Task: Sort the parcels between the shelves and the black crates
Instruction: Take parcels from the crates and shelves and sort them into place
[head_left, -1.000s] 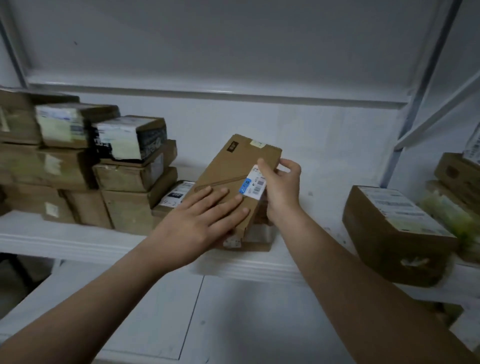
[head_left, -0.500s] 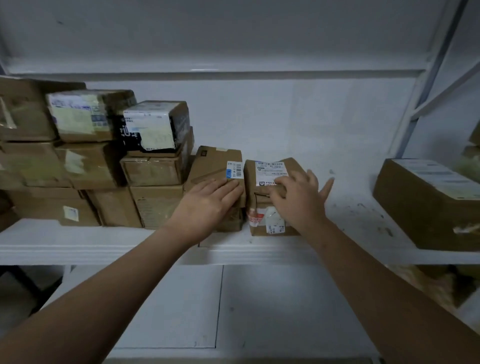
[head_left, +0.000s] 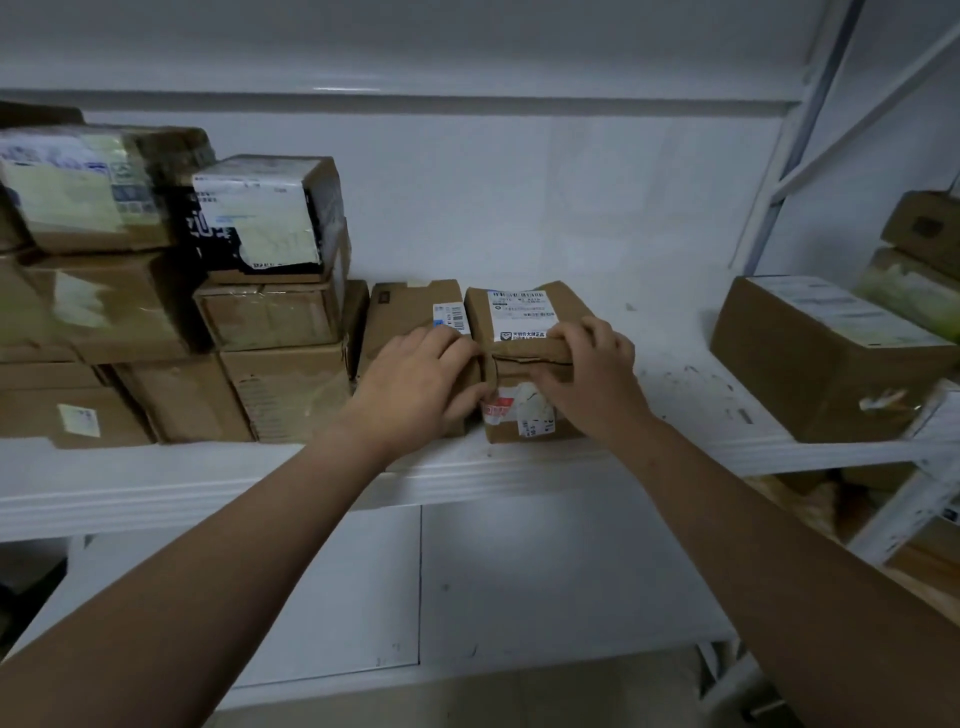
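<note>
Your left hand (head_left: 415, 384) has its fingers curled over the front of the slim parcel (head_left: 402, 312), and your right hand (head_left: 589, 382) grips the top front edge of the labelled parcel (head_left: 519, 317), so both hands are grasping. The 2 parcels stand touching, side by side on the shelf (head_left: 675, 384), just right of the stack of boxes (head_left: 280, 317) and well apart from the large box (head_left: 810, 364). This looks like the placing step, squaring the pair into the row. Next you would let go with both hands and turn for another parcel; no black crate is in view.
</note>
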